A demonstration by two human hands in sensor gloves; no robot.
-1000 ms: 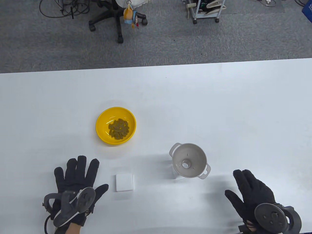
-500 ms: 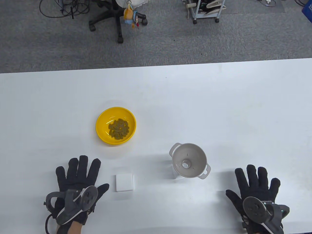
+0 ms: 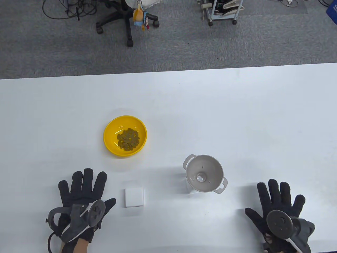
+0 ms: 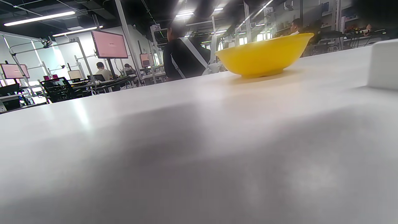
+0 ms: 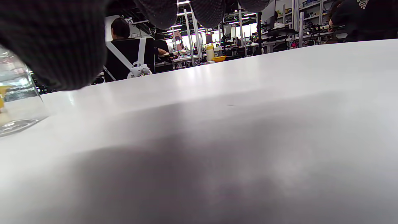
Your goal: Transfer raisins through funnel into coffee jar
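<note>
A yellow bowl point(image 3: 125, 136) holds several greenish raisins point(image 3: 128, 139) left of centre; the bowl also shows in the left wrist view point(image 4: 264, 55). A grey funnel point(image 3: 204, 173) sits on top of a clear glass jar point(image 3: 189, 187), whose base shows in the right wrist view point(image 5: 15, 105). My left hand point(image 3: 83, 193) lies flat and open on the table below the bowl, holding nothing. My right hand point(image 3: 277, 204) lies flat and open to the right of the funnel, holding nothing.
A small white square lid point(image 3: 134, 197) lies between my left hand and the jar; it also shows in the left wrist view point(image 4: 384, 63). The white table point(image 3: 237, 110) stretches far behind. An office chair point(image 3: 123, 15) and a cart point(image 3: 222, 10) stand on the floor beyond.
My right hand has turned flat with fingers spread and slid a little right and toward me. My left hand has barely moved.
</note>
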